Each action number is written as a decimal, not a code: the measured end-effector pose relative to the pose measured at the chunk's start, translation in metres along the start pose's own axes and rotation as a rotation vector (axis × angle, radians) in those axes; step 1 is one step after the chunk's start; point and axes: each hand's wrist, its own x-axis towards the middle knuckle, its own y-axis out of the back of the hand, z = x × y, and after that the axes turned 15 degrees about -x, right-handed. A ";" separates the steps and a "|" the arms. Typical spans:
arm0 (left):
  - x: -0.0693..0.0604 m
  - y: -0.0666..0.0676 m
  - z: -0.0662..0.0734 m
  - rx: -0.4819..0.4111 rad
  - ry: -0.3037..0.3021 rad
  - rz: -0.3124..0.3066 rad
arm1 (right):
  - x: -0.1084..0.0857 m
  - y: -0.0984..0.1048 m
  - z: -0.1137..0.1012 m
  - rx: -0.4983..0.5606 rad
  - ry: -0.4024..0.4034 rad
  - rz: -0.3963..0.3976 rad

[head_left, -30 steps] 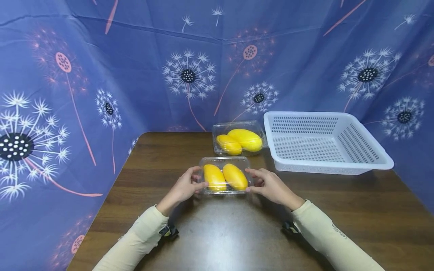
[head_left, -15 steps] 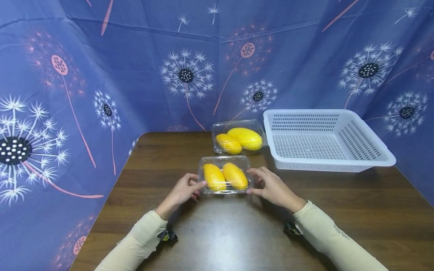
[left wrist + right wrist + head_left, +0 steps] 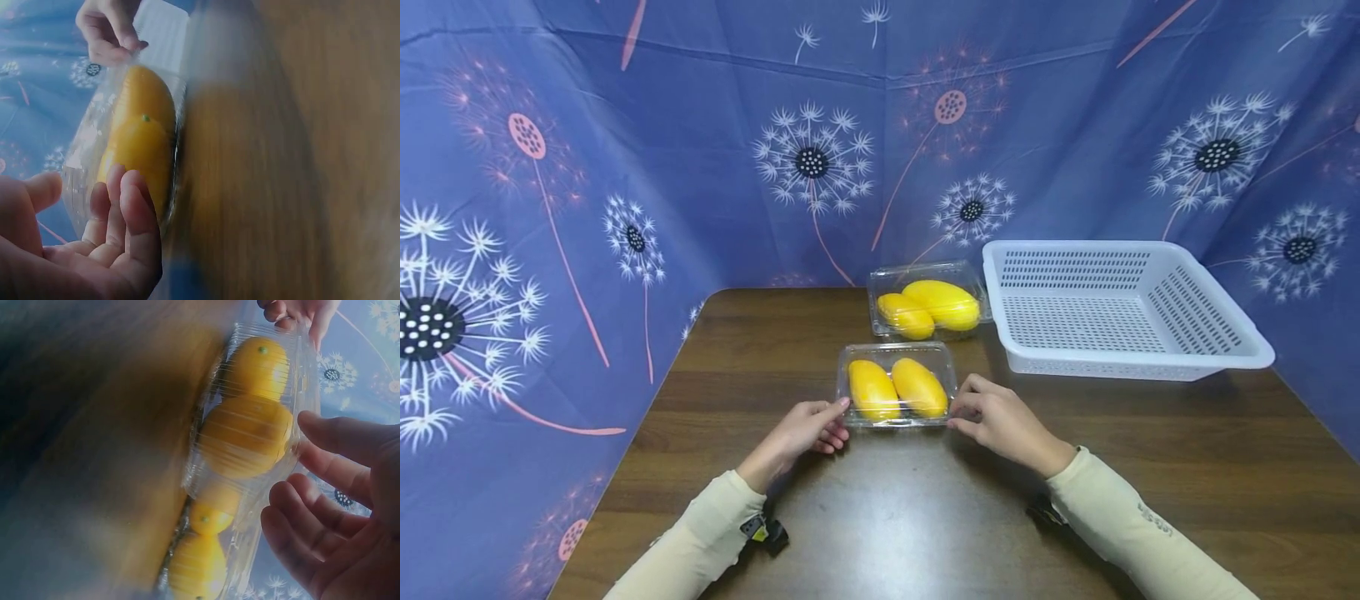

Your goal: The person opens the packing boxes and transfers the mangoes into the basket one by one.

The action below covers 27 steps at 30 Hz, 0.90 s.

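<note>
Only the wrist views show green tips [image 3: 145,117] on the boxed mangoes [image 3: 920,390], the relaxed left hand [image 3: 805,428] and right hand [image 3: 1003,421] gripping nothing alongside.

The nearer box [image 3: 898,349] is glossy plastic, the table [image 3: 880,500] shiny wood, the backdrop [image 3: 700,167] cloth.

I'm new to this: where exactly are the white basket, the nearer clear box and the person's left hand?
White basket [image 3: 1138,359], head view: front rim.
Nearer clear box [image 3: 897,422], head view: front edge.
Left hand [image 3: 799,432], head view: back of hand.
</note>
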 end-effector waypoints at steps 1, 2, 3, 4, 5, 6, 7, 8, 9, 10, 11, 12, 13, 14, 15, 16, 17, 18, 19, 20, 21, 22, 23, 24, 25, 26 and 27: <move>0.000 0.000 -0.001 -0.027 0.014 -0.014 | 0.000 0.000 0.000 -0.012 0.014 0.008; -0.001 0.000 -0.002 -0.058 0.029 -0.028 | 0.000 0.001 -0.001 -0.025 0.029 0.017; -0.001 0.000 -0.003 -0.082 0.043 -0.036 | -0.001 0.001 -0.001 -0.037 0.044 0.027; -0.001 -0.001 -0.005 -0.106 0.057 -0.044 | -0.001 0.000 -0.001 -0.047 0.057 0.035; -0.002 -0.001 -0.006 -0.132 0.072 -0.050 | -0.001 0.000 -0.002 -0.056 0.066 0.041; -0.002 -0.002 -0.007 -0.161 0.088 -0.053 | -0.001 0.000 -0.002 -0.064 0.073 0.045; -0.003 -0.003 -0.009 -0.191 0.100 -0.058 | -0.001 0.000 -0.002 -0.073 0.079 0.047; -0.003 -0.004 -0.010 -0.221 0.111 -0.059 | -0.002 0.000 -0.002 -0.084 0.084 0.049; -0.004 -0.006 -0.011 -0.255 0.120 -0.061 | -0.002 -0.001 -0.003 -0.093 0.087 0.050; -0.005 -0.008 -0.012 -0.289 0.129 -0.063 | -0.002 -0.001 -0.003 -0.100 0.091 0.049; -0.006 -0.009 -0.013 -0.321 0.137 -0.063 | -0.002 0.000 -0.003 -0.108 0.093 0.047; -0.007 -0.011 -0.014 -0.349 0.141 -0.065 | -0.002 0.000 -0.004 -0.115 0.096 0.045; -0.008 -0.014 -0.015 -0.372 0.143 -0.068 | -0.002 0.000 -0.004 -0.120 0.096 0.041; -0.009 -0.016 -0.015 -0.389 0.143 -0.072 | -0.003 0.000 -0.004 -0.120 0.095 0.037; -0.010 -0.018 -0.016 -0.403 0.143 -0.076 | -0.003 0.000 -0.004 -0.117 0.092 0.032; -0.011 -0.021 -0.017 -0.412 0.141 -0.079 | -0.003 0.000 -0.004 -0.112 0.088 0.027; -0.012 -0.023 -0.017 -0.421 0.138 -0.082 | -0.003 0.000 -0.004 -0.107 0.083 0.022; -0.012 -0.026 -0.018 -0.433 0.133 -0.081 | -0.004 0.000 -0.004 -0.102 0.078 0.019; -0.013 -0.028 -0.018 -0.446 0.128 -0.078 | -0.003 0.000 -0.004 -0.098 0.072 0.016; -0.013 -0.031 -0.019 -0.465 0.123 -0.074 | -0.003 0.001 -0.004 -0.094 0.068 0.016; -0.013 -0.033 -0.019 -0.485 0.119 -0.070 | -0.003 0.001 -0.004 -0.094 0.065 0.014; -0.013 -0.036 -0.019 -0.504 0.116 -0.066 | -0.003 0.001 -0.004 -0.094 0.064 0.014; -0.012 -0.039 -0.020 -0.527 0.115 -0.062 | -0.003 0.001 -0.005 -0.097 0.063 0.014; -0.012 -0.041 -0.020 -0.548 0.114 -0.058 | -0.002 0.002 -0.005 -0.098 0.063 0.013; -0.012 -0.044 -0.020 -0.568 0.112 -0.055 | -0.002 0.002 -0.005 -0.099 0.062 0.013; -0.012 -0.046 -0.020 -0.585 0.110 -0.053 | -0.001 0.003 -0.005 -0.099 0.063 0.012; -0.012 -0.048 -0.020 -0.597 0.106 -0.050 | -0.001 0.003 -0.005 -0.100 0.064 0.011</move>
